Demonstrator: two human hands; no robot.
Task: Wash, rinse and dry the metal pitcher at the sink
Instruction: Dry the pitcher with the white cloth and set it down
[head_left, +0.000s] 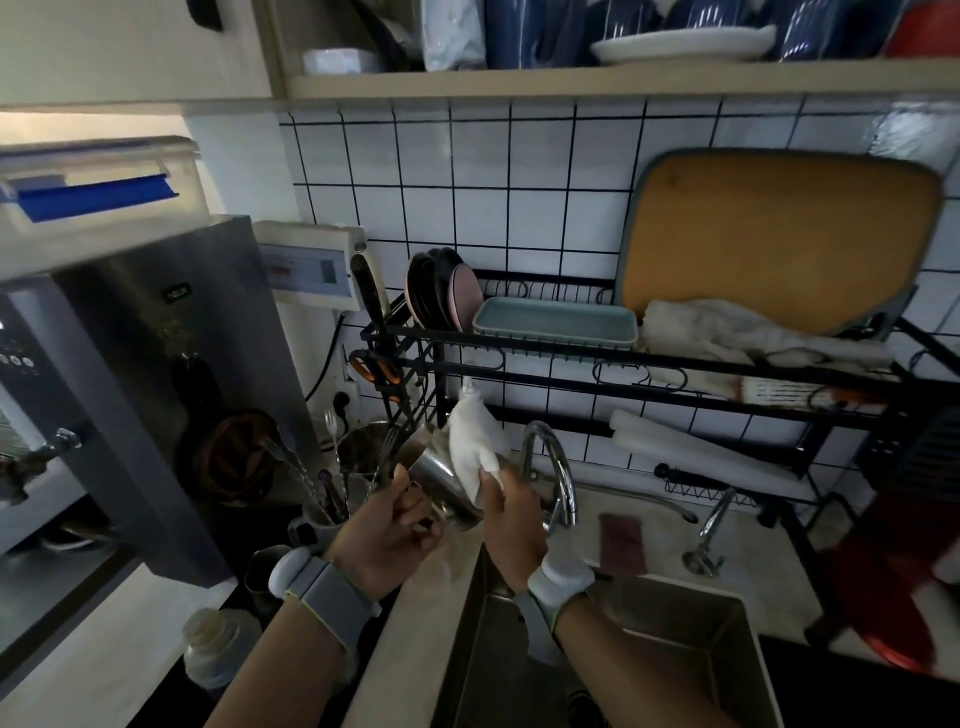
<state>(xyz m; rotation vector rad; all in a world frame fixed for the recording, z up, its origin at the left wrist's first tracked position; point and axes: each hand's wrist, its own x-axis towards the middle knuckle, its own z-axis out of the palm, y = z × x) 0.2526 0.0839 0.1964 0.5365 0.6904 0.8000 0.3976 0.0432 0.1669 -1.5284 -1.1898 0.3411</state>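
Observation:
I hold the metal pitcher tilted above the left edge of the sink. My left hand grips its handle side from below. Pressed against the pitcher's outer wall is a white cloth, which my right hand pinches; the cloth's top end sticks up above the rim. The curved chrome faucet stands just right of the pitcher, partly behind my right hand. No water is visible running.
A black dish rack with plates, a blue tray, a towel and a yellow cutting board spans the wall behind. A utensil holder and a steel machine stand at left. A second small tap sits right of the faucet.

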